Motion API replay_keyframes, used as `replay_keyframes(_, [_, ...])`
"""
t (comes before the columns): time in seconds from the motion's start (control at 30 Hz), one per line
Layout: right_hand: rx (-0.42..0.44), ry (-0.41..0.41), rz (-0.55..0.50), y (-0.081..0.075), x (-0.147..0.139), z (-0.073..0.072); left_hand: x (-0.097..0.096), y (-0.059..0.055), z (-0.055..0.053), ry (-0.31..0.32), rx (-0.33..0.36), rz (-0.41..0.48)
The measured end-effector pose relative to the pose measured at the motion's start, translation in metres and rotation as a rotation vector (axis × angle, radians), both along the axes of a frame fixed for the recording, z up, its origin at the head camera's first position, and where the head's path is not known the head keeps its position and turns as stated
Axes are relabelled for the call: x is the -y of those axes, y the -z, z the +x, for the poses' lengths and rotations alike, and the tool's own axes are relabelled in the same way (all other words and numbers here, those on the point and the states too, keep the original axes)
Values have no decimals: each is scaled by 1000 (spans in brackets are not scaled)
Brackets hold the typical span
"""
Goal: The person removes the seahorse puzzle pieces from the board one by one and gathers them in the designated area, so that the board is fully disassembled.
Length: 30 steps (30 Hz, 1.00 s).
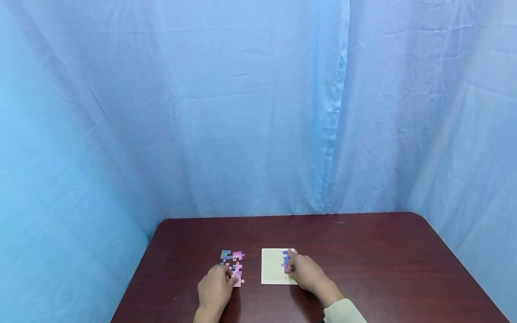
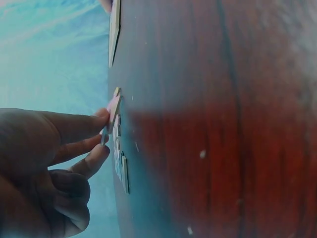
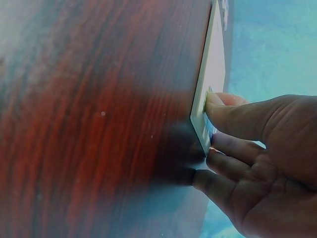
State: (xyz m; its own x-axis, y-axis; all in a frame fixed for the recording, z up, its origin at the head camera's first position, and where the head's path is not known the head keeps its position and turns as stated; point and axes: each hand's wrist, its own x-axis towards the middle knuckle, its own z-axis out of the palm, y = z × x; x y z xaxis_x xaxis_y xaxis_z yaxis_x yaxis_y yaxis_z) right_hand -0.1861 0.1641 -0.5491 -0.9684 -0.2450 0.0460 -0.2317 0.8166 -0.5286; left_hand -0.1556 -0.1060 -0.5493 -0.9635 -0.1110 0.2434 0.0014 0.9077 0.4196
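Note:
My left hand (image 1: 215,286) is at the left of the table, over a group of loose jigsaw puzzle pieces (image 1: 237,269) in pink and purple. In the left wrist view its fingertips pinch a thin puzzle piece (image 2: 103,136) seen edge-on, while the thumb is right at a pink piece (image 2: 115,106). My right hand (image 1: 308,271) is at the right side of a pale square puzzle tray (image 1: 271,282). Its thumb and fingers are curled round a blue and purple puzzle piece (image 1: 285,260) inside that tray, partly hidden by them. The other fingers reach past the tray's edge (image 3: 199,131).
A blue-green puzzle piece (image 1: 225,254) and a pink one (image 1: 238,255) lie at the back of the loose group. The dark red wooden table (image 1: 363,251) has rounded far corners. Light blue curtains (image 1: 250,112) hang behind it and at both sides.

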Motion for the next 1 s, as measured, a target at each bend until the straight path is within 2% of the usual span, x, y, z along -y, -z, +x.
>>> replay_keyframes(0.17, [-7,0,2,0,-1,1,-1,-2,0,-5,-2,3])
replay_keyframes(0.3, [0,7,-2,0,-1,2,-7,-2,1,18,-17,37])
replay_keyframes(0.4, [14,15,-6,0,-1,2,-18,-1,1,72,-30,65])
replay_keyframes(0.57, [39,23,-15,0,1,3,-41,2,1,202,-47,97])
replay_keyframes(0.7, [36,27,-6,-1,3,4,-58,2,-2,269,-42,105])
replay_keyframes(0.83, [23,42,-8,-2,4,4,-67,4,-7,297,-20,66])
replay_keyframes(1.0, [33,74,10,-3,0,3,-72,5,-11,295,20,24])
